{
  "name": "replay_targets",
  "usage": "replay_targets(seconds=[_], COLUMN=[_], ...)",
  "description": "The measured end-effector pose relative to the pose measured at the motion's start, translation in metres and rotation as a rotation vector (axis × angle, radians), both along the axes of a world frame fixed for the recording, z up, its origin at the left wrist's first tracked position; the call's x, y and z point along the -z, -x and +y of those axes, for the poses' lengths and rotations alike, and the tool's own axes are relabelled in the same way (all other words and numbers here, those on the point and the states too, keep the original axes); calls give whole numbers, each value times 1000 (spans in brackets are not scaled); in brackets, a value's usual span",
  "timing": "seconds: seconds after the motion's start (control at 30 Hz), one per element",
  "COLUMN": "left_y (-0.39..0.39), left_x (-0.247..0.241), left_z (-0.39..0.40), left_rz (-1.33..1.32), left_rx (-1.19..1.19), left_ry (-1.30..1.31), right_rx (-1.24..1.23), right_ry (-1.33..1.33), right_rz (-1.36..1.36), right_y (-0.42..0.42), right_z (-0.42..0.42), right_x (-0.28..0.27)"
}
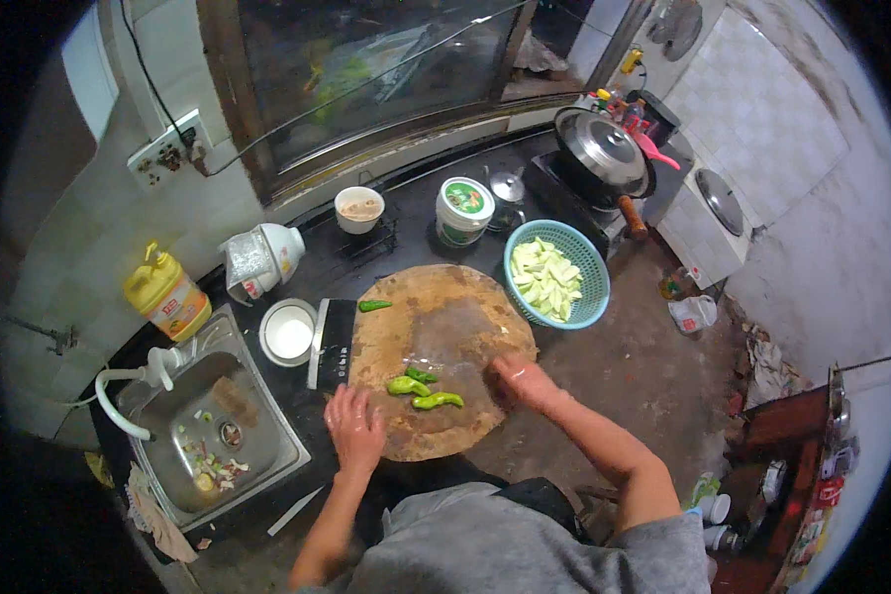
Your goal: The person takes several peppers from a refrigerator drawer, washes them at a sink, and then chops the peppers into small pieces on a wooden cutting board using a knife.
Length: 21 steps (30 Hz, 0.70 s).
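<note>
A round wooden chopping board (445, 297) lies before me. Near its front, two light green chili peppers (436, 401) and a darker green chili pepper (421, 375) lie close together; another green chili pepper (375, 305) is at its upper left edge. My left hand (356, 427) rests at the board's left edge with fingers spread, below a cleaver (334, 345) with a broad dark blade. At the board's right edge is my right hand (520, 380), its fingers curled and blurred; whether it holds anything is hidden. A blue plastic colander (601, 278) of pale green cut vegetable pieces (546, 278) stands at the upper right.
On the left are a steel sink (289, 453) with food scraps, a white bowl (289, 333) and a yellow detergent bottle (167, 293). Behind the board stand a small bowl (359, 209) and a lidded tub (464, 211). A lidded wok (605, 152) sits farther right.
</note>
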State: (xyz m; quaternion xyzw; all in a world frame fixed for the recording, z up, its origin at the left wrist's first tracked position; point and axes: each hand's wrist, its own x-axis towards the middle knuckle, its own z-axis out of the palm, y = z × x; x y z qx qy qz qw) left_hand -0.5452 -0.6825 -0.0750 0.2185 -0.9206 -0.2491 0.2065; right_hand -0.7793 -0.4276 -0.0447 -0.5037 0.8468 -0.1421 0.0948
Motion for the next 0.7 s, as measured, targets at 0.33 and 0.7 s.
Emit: replay_targets(seconds=[0.33, 0.7], left_y=[-26, -43], left_x=[-14, -51], left_z=[-18, -8], left_rz=[-252, -125], left_rx=[-284, -440], left_ry=[-317, -737], right_rx=[21, -232], right_ry=[362, 320], right_rz=[97, -55], right_y=[94, 21], right_z=[-97, -228], right_x=[-10, 51])
